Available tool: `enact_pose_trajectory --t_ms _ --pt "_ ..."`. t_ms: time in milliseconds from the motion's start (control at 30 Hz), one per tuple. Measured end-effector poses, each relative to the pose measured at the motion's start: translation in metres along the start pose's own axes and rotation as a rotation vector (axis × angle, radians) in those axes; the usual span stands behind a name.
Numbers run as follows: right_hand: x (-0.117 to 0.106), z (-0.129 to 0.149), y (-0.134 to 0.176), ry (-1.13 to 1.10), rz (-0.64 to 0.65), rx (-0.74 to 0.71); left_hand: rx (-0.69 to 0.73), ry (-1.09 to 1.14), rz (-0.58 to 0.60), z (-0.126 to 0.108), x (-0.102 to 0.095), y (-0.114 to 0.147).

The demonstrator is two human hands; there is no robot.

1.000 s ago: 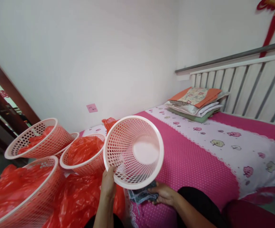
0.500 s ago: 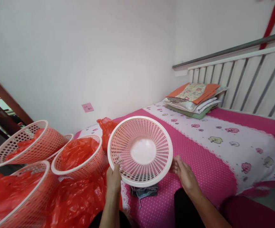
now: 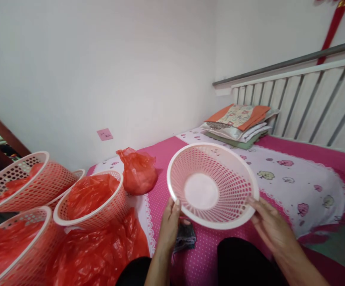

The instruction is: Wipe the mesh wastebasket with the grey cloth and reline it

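Between my two hands is an empty pink plastic basket (image 3: 202, 190) with a latticed wall, its mouth tilted toward me. My left hand (image 3: 170, 222) grips the rim at the lower left, thumb over the edge. On the right side of the rim, my right hand (image 3: 269, 218) holds with thumb inside and fingers under the outside. Just beneath the basket, a small dark folded cloth (image 3: 187, 237) lies on the pink dotted bedspread (image 3: 202, 256), partly hidden by my left hand and the basket.
At left stand several pink baskets, one (image 3: 117, 204) with a red plastic bag (image 3: 91, 194) inside. More red plastic (image 3: 101, 254) lies in front. A knotted red bag (image 3: 141, 172) sits on the bed. Folded bedding (image 3: 238, 119) is stacked by the white headboard (image 3: 297, 99).
The basket has moved right and its tilt has changed. My right hand now holds the rim where its fingers were beside it. The red bag behind is uncovered.
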State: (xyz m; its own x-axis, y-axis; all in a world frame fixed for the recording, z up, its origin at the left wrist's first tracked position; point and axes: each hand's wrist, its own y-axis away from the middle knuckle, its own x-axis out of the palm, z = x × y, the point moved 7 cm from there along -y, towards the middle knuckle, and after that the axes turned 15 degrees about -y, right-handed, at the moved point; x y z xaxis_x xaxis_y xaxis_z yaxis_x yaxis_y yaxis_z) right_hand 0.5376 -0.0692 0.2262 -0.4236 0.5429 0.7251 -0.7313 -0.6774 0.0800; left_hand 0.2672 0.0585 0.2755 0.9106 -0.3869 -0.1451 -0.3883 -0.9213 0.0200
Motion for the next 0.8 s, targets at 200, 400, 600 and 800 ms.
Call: enact_pose_trajectory --t_ms 200,400,600,800 --pt "0.006 0.011 -0.010 -0.081 -0.030 -0.072 -0.077 -0.338 0.306 0.024 0.025 0.011" --pt "0.056 -0.019 -0.028 -0.105 0.092 -0.053 0.068 -0.572 0.416 0.022 0.030 0.027" --pt "0.141 -0.081 -0.070 -0.200 0.172 0.052 0.086 -0.733 0.428 0.012 0.027 0.033" --pt "0.210 -0.142 -0.108 -0.176 0.206 0.128 0.002 -0.818 0.420 0.029 0.014 0.035"
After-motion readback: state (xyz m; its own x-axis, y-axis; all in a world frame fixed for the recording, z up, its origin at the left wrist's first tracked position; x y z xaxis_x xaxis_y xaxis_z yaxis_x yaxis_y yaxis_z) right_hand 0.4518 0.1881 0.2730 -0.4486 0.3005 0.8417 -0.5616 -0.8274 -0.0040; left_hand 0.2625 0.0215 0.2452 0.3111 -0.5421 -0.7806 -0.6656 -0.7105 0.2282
